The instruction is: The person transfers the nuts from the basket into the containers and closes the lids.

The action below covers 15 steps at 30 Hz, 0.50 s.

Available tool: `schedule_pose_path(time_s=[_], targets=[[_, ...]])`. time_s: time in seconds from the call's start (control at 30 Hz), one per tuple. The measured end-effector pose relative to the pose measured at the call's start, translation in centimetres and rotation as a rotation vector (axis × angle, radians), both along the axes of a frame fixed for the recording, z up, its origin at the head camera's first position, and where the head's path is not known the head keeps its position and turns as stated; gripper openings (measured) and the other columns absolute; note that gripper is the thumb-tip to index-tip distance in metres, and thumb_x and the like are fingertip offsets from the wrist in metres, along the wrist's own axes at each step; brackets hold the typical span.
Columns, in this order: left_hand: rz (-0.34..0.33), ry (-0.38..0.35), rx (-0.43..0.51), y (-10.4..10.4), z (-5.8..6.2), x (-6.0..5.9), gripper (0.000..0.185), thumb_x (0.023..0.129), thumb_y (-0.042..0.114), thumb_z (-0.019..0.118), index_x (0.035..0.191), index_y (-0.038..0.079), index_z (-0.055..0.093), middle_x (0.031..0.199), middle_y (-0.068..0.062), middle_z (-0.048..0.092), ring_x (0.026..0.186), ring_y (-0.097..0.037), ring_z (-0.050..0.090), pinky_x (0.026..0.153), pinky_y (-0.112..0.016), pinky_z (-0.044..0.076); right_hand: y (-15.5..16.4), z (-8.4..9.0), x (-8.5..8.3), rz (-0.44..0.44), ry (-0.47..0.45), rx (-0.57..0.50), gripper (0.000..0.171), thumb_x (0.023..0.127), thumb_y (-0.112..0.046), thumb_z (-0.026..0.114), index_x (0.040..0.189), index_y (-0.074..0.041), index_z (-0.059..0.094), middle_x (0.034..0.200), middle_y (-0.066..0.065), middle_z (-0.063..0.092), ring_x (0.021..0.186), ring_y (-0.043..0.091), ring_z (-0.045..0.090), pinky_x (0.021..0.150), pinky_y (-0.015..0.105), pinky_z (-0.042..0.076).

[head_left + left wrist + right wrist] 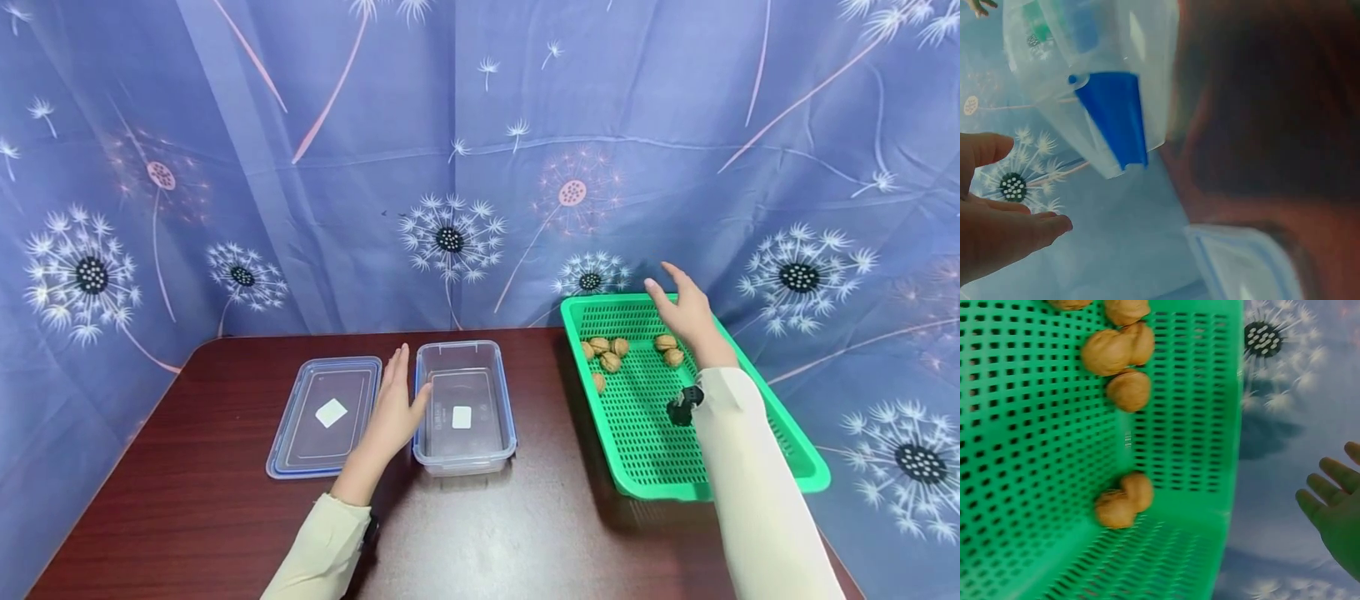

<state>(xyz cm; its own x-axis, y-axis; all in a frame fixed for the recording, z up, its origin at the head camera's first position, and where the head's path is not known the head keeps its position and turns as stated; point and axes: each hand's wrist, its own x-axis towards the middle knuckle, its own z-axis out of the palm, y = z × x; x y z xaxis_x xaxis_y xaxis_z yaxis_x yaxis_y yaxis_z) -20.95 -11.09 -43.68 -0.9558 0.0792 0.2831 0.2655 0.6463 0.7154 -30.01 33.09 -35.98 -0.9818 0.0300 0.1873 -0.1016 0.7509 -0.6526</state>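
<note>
My left hand hovers with extended fingers at the left side of a clear plastic container, holding nothing; whether the thumb touches its rim I cannot tell. In the left wrist view a blue clip shows on the container's side. My right hand is raised over the far right part of a green perforated basket, fingers spread and nothing in them. Several walnuts lie along the basket's left and far end, and two more walnuts sit together in a far corner.
Left of the container, a clear lid with a blue seal and a white label lies flat on the dark reddish table. A blue curtain with dandelion prints hangs right behind the table's far edge.
</note>
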Motion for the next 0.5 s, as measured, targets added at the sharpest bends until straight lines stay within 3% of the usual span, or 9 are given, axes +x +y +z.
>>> schedule_pose_path(time_s=[0.13,0.33,0.5], targets=[[0.02,-0.043,0.068,0.1,-0.6,0.0,0.071,0.094,0.011,0.059,0.15,-0.005,0.019,0.151,-0.031,0.023,0.136,-0.047,0.028,0.11,-0.058,0.027,1.1,-1.4,0.1,-0.06,-0.014,-0.081,0.074,0.098,-0.056,0.033,0.155,-0.013,0.014,0.156,0.025,0.017,0.138,0.048,0.02,0.104,0.068,0.025],[0.053,-0.207,0.185,0.3,-1.2,0.1,0.067,0.096,0.013,0.056,0.151,-0.002,0.021,0.152,-0.029,0.025,0.138,-0.046,0.025,0.111,-0.059,0.025,2.2,-3.4,0.3,-0.121,-0.01,-0.166,0.075,0.098,-0.057,0.033,0.155,-0.01,0.017,0.155,0.024,0.021,0.139,0.045,0.023,0.106,0.065,0.026],[0.041,-0.276,0.341,0.5,-1.7,0.0,0.062,0.098,0.006,0.052,0.15,-0.005,0.02,0.152,-0.028,0.023,0.139,-0.043,0.025,0.113,-0.052,0.025,3.0,-5.5,0.4,-0.15,0.013,-0.211,0.071,0.101,-0.048,0.035,0.151,0.0,0.022,0.152,0.027,0.027,0.136,0.047,0.028,0.108,0.061,0.028]])
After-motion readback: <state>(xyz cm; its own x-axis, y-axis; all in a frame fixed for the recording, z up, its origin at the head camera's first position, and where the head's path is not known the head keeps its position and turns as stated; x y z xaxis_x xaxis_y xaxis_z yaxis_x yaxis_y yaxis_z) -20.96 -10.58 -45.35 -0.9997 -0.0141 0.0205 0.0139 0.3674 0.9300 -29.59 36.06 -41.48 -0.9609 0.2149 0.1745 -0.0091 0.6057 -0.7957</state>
